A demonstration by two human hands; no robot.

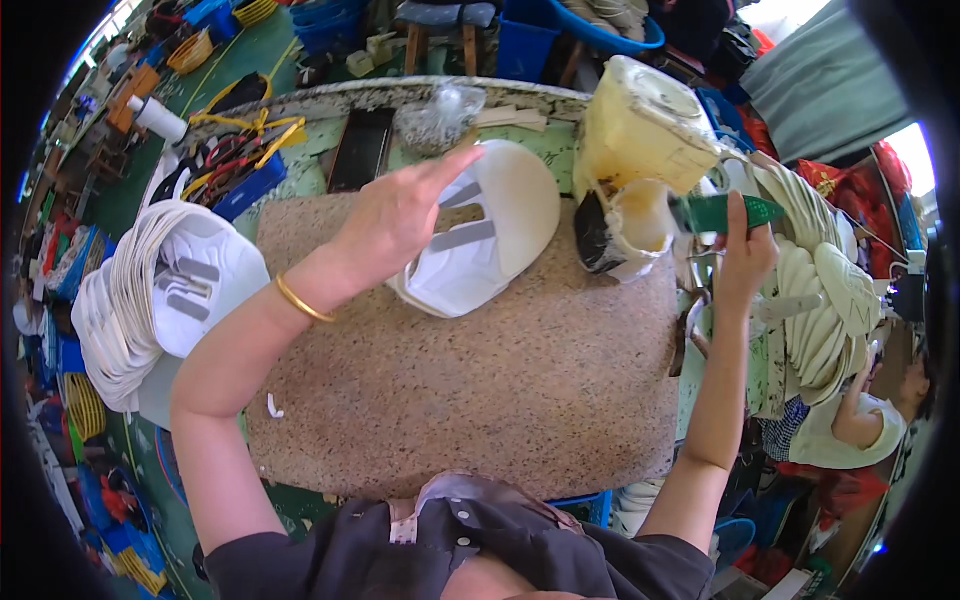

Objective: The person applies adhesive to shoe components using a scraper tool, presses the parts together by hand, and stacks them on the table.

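A white piece shaped like a shoe upper point(520, 215), with grey strips inside its opening, rests on the speckled board. My left hand point(385, 225) is at its left edge, index finger stretched along the top and the other fingers curled; the thumb is hidden. To the right, my right hand point(747, 255) grips a green-handled tool point(735, 213) that looks like a brush. Its blurred dark end is at the mouth of a pale, crusted pot point(640, 225), which has a dark patch on its side and stands against a yellowed plastic container point(640, 125).
A stack of similar white uppers point(120, 300) stands left of the speckled board point(470, 400). More pale uppers point(820, 280) are piled at the right, with a seated person point(850, 430) beyond. A phone point(362, 150), a clear plastic bag point(440, 118) and a blue tool bin point(250, 185) line the back.
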